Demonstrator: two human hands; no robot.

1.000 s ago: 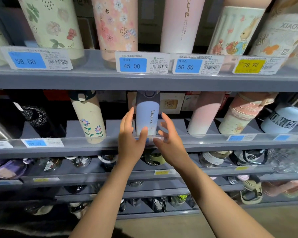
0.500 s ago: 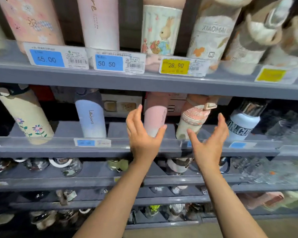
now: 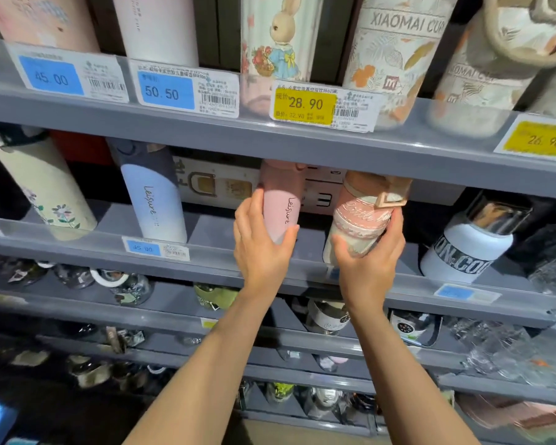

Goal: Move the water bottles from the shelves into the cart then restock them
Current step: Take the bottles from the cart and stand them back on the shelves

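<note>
Water bottles on the middle shelf, two of them already in the hands. Pink Leisure bottle at 12 o'clock from the left hand, long axis near upright, top leaning slightly toward 1 o'clock under the shelf above; thumb curled across its lower front, fingers wrapped round its left side. Pink-and-cream bottle at 11 o'clock from the right hand, long axis tilted, cap end toward 1 o'clock, base toward 7 o'clock; thumb pressed on its lower left, fingers curled round its right side. Each bottle nearest its own hand, the pair just beside one another, not touching. Likely next: drawing both out toward 6 o'clock, clear of the front rail and below the upper shelf's edge, judging by the tight headroom above the caps. Blue Leisure bottle well off at 9 o'clock, white-and-black bottle off at 3 o'clock, both untouched. Cart not in view.

Against half a second ago: both hands then spread wide and empty in front of the shelf, fingers straight; now closed round the two bottles, and the view nearer and shifted rightward along the shelf.
</note>
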